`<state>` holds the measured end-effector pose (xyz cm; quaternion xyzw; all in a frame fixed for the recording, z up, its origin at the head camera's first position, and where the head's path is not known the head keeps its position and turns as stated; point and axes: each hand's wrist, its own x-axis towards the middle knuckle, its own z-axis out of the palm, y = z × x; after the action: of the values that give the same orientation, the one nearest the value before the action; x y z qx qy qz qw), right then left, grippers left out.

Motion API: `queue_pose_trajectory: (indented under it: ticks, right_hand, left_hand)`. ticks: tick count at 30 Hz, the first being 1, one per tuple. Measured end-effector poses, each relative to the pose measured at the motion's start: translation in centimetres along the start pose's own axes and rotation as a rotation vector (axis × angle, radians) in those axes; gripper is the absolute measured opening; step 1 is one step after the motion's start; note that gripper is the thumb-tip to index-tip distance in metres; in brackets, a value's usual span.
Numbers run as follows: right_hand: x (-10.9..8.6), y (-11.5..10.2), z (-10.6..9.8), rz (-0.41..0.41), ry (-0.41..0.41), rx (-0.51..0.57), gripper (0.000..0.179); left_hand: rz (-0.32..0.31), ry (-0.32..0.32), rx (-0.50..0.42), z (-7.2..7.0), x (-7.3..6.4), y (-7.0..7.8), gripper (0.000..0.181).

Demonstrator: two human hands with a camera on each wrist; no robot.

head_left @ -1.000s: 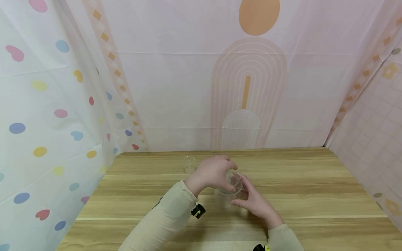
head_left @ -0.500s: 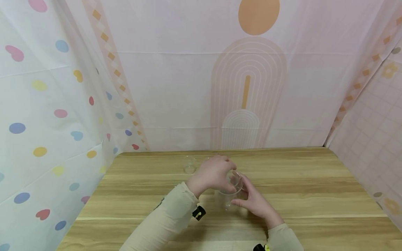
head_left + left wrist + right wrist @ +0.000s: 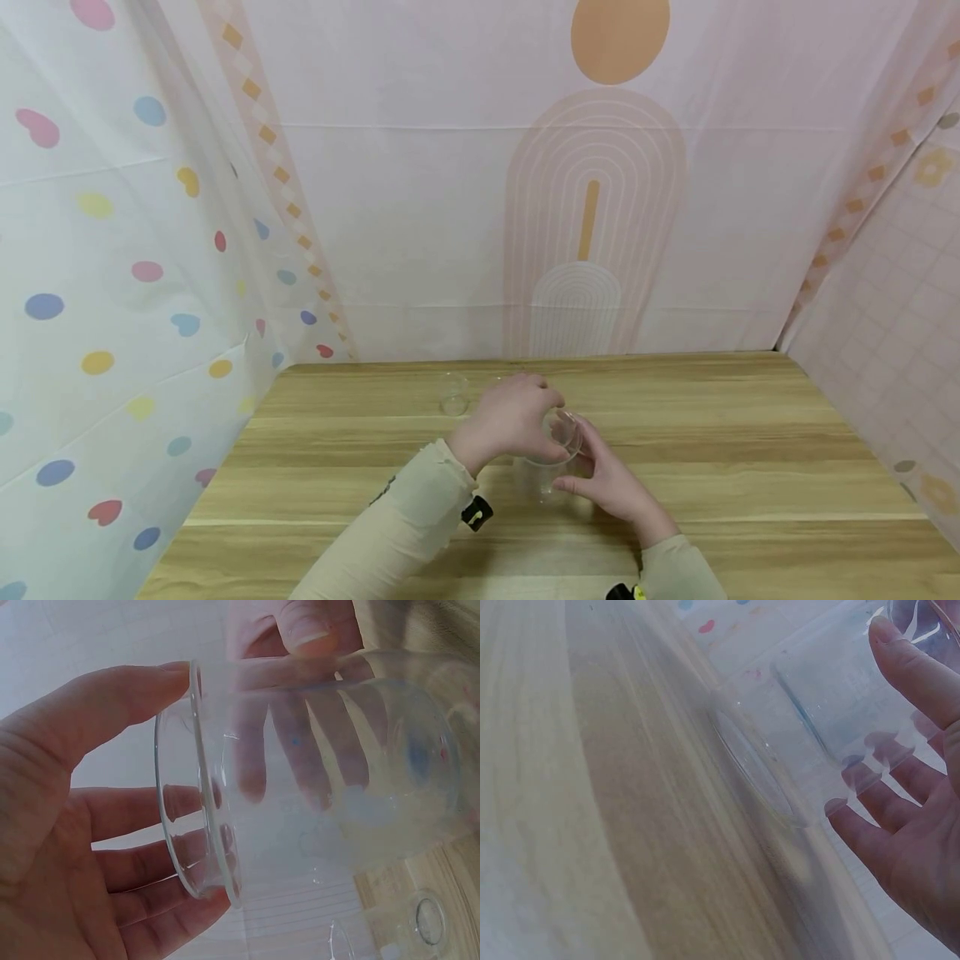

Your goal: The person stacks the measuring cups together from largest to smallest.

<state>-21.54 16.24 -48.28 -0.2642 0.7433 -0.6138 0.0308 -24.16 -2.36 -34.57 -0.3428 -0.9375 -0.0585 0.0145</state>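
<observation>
"Polka-dot cloth (image 3: pixel 112 250) hangs at left. What's on the desk (image 3: pixel 720 467)?"

"First, a lone clear cup (image 3: pixel 453 407) near the back edge. Then the left hand (image 3: pixel 510 421), fingers grasping the inner cup (image 3: pixel 562 429) at its rim from above."

"Where's that one?"

"Mostly inside the outer cup (image 3: pixel 542 482), their long axes roughly aligned, near upright. Rightmost, the right hand (image 3: pixel 606 482) grips the outer wall, lower; the left is nearer the rims."

Beige left sleeve (image 3: pixel 390 525), wrinkled, uneven cuff (image 3: pixel 450 460); matching right sleeve (image 3: pixel 681 570); small black wrist devices (image 3: pixel 480 506), yellow markings (image 3: pixel 639 592)
</observation>
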Motion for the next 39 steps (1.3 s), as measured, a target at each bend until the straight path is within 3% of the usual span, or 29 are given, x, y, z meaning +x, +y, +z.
queue_pose_trajectory:
  ticks: [26, 39]
  right_hand:
    - [0.05, 0.01, 0.05, -0.001, -0.001, 0.015, 0.091]
    - [0.12, 0.24, 0.12, -0.015, -0.007, 0.022, 0.090]
  left_hand:
    - [0.023, 0.043, 0.005, 0.45, -0.29, 0.08, 0.053]
    - [0.020, 0.015, -0.012, 0.61, -0.26, 0.09, 0.053]
